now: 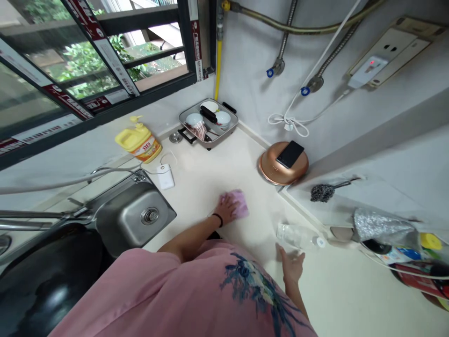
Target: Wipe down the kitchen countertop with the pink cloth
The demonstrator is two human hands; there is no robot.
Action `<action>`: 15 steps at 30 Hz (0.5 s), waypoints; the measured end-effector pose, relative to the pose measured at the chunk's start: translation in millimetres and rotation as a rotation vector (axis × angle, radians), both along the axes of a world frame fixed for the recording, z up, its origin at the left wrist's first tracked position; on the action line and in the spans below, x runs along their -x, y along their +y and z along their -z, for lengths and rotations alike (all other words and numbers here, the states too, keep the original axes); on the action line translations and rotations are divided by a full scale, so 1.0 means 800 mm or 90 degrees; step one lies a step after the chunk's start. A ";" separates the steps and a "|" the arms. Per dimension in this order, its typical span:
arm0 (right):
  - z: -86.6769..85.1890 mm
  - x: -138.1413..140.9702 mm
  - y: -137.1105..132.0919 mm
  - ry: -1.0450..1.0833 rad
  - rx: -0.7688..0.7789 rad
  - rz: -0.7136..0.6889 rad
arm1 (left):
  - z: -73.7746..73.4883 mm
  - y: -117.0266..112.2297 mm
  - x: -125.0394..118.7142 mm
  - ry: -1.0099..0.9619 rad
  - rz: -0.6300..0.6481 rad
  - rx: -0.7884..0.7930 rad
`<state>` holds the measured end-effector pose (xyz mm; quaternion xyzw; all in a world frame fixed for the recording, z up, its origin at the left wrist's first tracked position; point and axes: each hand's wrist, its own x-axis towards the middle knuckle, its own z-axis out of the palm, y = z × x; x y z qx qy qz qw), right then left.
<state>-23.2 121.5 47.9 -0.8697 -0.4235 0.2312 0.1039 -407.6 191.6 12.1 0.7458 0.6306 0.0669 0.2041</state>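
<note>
My left hand [226, 208], with a dark band at the wrist, lies flat on a pink cloth [241, 201], its fingers spread over the left part of it. The cloth rests on the pale countertop [206, 173]. Near the front of the counter, my right hand [292, 264] is open, thumb and fingers apart, with nothing in it. Just beyond its fingertips a clear bottle [290, 235] with a white cap lies on its side. A small gap seems to separate hand and bottle, though contact is hard to judge.
Left are a steel sink [122, 215], a white power bank [165, 176] and a yellow jug [140, 142]. An electric pan [210, 140] with bowls stands in the corner. A phone [290, 154] lies on an upturned copper-coloured basin [271, 168]. A scrubber [322, 193] hangs right.
</note>
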 end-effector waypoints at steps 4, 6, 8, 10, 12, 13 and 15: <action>-0.003 0.018 0.021 0.094 -0.223 0.065 | -0.019 0.018 0.112 0.068 -0.272 0.083; -0.004 0.030 0.036 0.132 -0.315 0.053 | -0.025 0.013 0.153 0.091 -0.360 0.104; -0.004 0.041 0.049 0.127 -0.343 0.057 | -0.027 0.000 0.176 0.108 -0.417 0.116; -0.003 0.052 0.061 0.090 -0.328 0.093 | -0.025 -0.020 0.178 0.121 -0.449 0.125; -0.003 0.059 0.070 0.060 -0.313 0.140 | -0.020 -0.041 0.165 0.127 -0.453 0.133; -0.003 0.061 0.073 0.057 -0.317 0.158 | -0.017 -0.051 0.156 0.126 -0.444 0.135; -0.004 0.058 0.077 0.072 -0.333 0.169 | -0.012 -0.068 0.138 0.122 -0.420 0.133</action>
